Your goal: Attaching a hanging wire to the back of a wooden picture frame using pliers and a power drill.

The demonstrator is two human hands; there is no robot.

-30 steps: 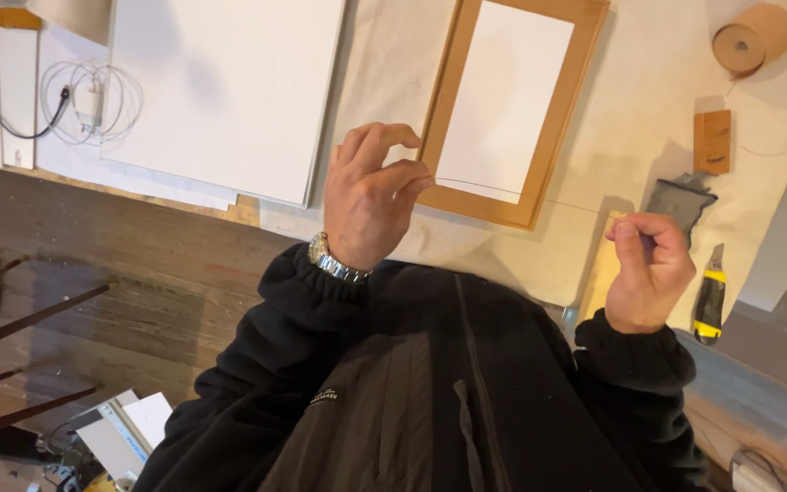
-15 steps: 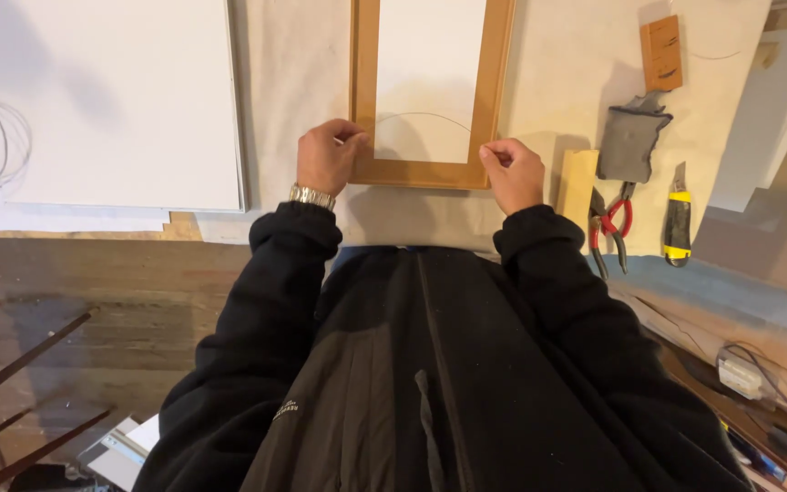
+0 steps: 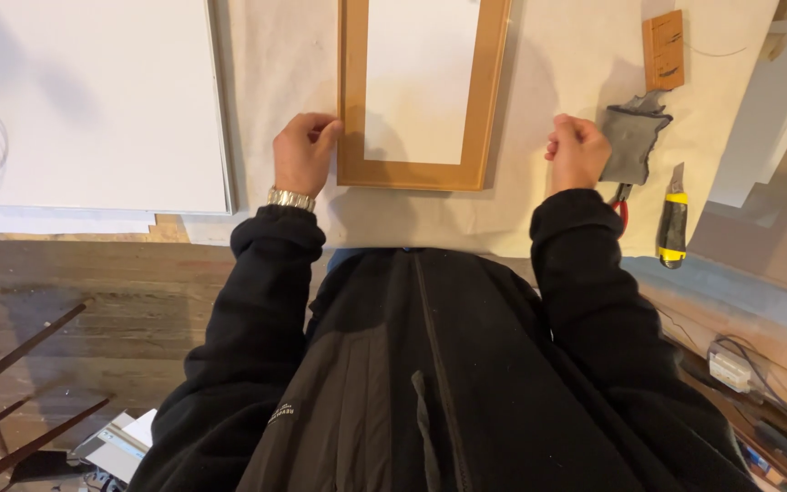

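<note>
A: Where is the wooden frame (image 3: 423, 91) placed?

B: It is laid flat on the cloth-covered table (image 3: 557, 137), straight ahead of the person, with a white panel set inside it. Its near edge is turned toward the body, and its far end is cut off by the top of the view.

A: What is being done by the left hand (image 3: 302, 153)?

B: It is set at the frame's near left corner. The fingers (image 3: 319, 128) are curled in, and their tips are pressed against the outer edge of the wood. A metal watch (image 3: 291, 199) is worn on that wrist.

A: And the right hand (image 3: 578, 150)?

B: It is held well clear of the frame, to its right, closed into a loose fist. Whether anything thin is pinched inside it cannot be told. It is seen just beside a grey rag (image 3: 631, 141).

A: What else is shown nearby?

B: A small wooden block (image 3: 663, 50) is laid beyond the rag. Red-handled pliers (image 3: 620, 202) are partly hidden under the rag's near edge, and a yellow-and-black utility knife (image 3: 673, 219) is laid to their right. A large white board (image 3: 93, 100) is spread out to the left of the frame.
</note>
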